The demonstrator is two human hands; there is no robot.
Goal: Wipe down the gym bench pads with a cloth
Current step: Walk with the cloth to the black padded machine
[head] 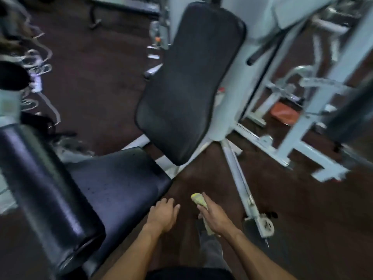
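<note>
Gym floor (292,209), R hand (215,216) gripping cloth (198,199), seat pad (119,184) nearby

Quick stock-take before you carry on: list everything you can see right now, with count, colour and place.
back pad: one, black, tilted, centre.
seat pad: one, black, shiny, lower left of centre.
roller pad: one, black, far left, beside the seat pad.
machine frame: pale blue-white, centre to right; count unclear through blur.
orange item: one, on the floor right, too blurred to name.
floor: dark brown.
cloth: one, yellow-green, bunched in the right hand.
left hand: empty, fingers loose, near the seat pad's corner.
right hand: closed on the cloth, over the floor.
</note>
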